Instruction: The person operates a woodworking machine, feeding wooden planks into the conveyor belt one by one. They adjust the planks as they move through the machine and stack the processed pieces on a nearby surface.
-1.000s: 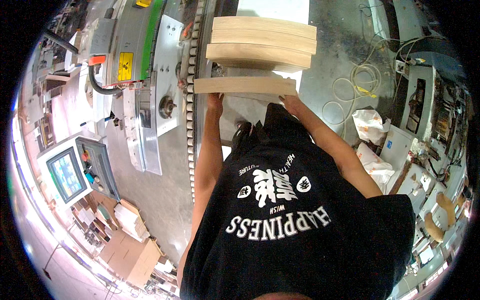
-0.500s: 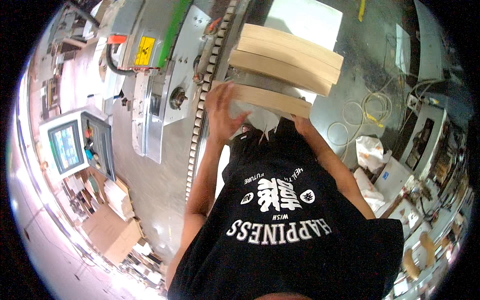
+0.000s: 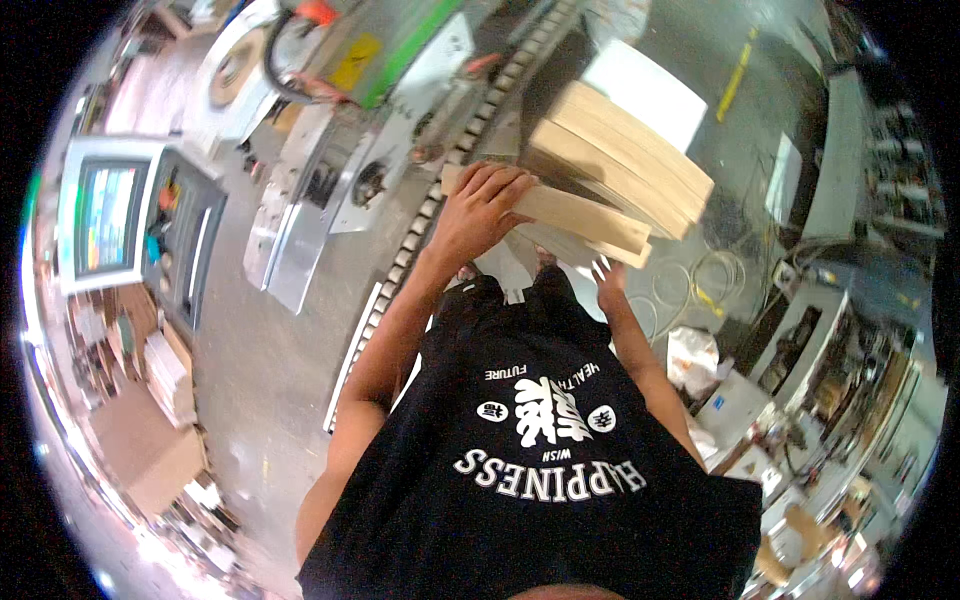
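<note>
My left hand [image 3: 484,212] is closed over the left end of a pale wooden board [image 3: 585,217], fingers on top and thumb at the near side. A second pale edge shows just under this board's right end. My right hand [image 3: 611,290] is beside that end, its fingers stretched toward the lower corner; whether they touch it is hard to tell. Beyond the held board, more thick pale boards [image 3: 620,160] lie close side by side, slanting down to the right.
Along the left runs a chain-like conveyor track [image 3: 424,225], next to a machine with a metal plate [image 3: 300,250]. A control panel with a screen [image 3: 110,215] stands at far left. On the right are a coiled hose [image 3: 715,280], a white bag [image 3: 692,358] and a cluttered bench. A white sheet [image 3: 645,95] lies behind the boards.
My view has turned, so the boards now slant more. My left hand has closed over the near board's left end. My right hand's fingers have come off the corner and stretch out beside it.
</note>
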`<state>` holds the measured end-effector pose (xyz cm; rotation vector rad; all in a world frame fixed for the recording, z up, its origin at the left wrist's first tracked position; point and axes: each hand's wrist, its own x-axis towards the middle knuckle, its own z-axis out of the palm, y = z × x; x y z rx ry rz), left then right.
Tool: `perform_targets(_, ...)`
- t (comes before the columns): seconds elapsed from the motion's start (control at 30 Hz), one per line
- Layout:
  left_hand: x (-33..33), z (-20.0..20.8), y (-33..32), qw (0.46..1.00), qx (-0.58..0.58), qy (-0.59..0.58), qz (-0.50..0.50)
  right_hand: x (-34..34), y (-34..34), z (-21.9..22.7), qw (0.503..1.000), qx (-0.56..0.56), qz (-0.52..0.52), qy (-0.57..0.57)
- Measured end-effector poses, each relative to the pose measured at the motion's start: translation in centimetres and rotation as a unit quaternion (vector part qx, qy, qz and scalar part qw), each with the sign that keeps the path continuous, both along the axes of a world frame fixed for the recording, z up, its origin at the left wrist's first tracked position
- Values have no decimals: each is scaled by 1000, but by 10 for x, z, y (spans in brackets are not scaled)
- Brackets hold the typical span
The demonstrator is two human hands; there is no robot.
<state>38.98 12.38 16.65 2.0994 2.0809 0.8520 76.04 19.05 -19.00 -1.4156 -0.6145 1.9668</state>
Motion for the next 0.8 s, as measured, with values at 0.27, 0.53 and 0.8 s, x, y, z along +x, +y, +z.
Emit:
perform_targets(0.27,-143,-127,-207,905,64,-152,393,43,-35,24,939,15,320,-125)
perform_targets(0.53,-255,-150,-268,864,-15,-18,503,-221,-56,241,699,343,566,-271)
perform_targets(0.8,-315,-158,-235,849,16,12,528,-475,-96,210,819,181,544,28)
